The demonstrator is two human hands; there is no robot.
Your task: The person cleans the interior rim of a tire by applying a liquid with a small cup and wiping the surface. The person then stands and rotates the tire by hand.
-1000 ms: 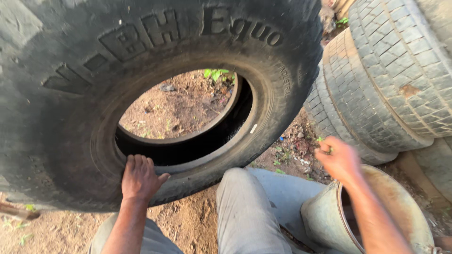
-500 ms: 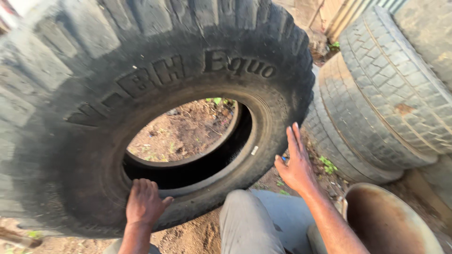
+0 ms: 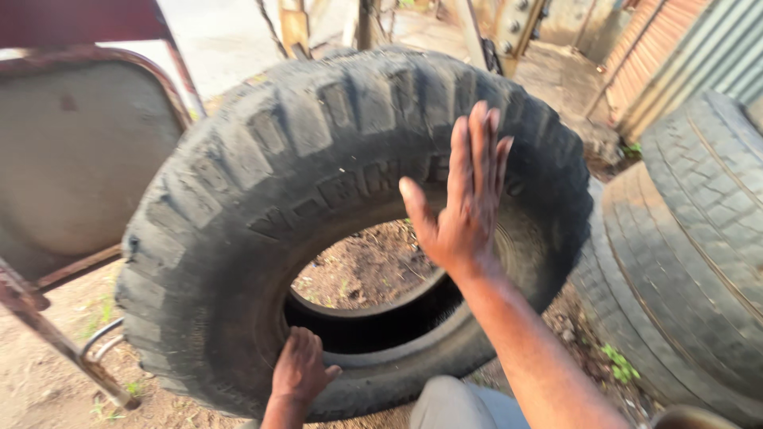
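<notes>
While tyre [image 3: 262, 199] stands upright on dirt, tilted slightly, just left of stacked tyres [image 3: 683, 270]: left hand [image 3: 300, 369] pressed on lower sidewall at bead edge, fingers together, curled over rim. Right hand [image 3: 461, 199] raised before upper sidewall, fingers straight, nearly together, thumb apart; contact unclear. Rusty metal frame [image 3: 48, 318] at left.

We cannot see the tyre [image 3: 262, 199] sidewall behind our raised right hand [image 3: 461, 206], and the frame's bottom edge cuts off our left hand's [image 3: 300, 372] wrist.
</notes>
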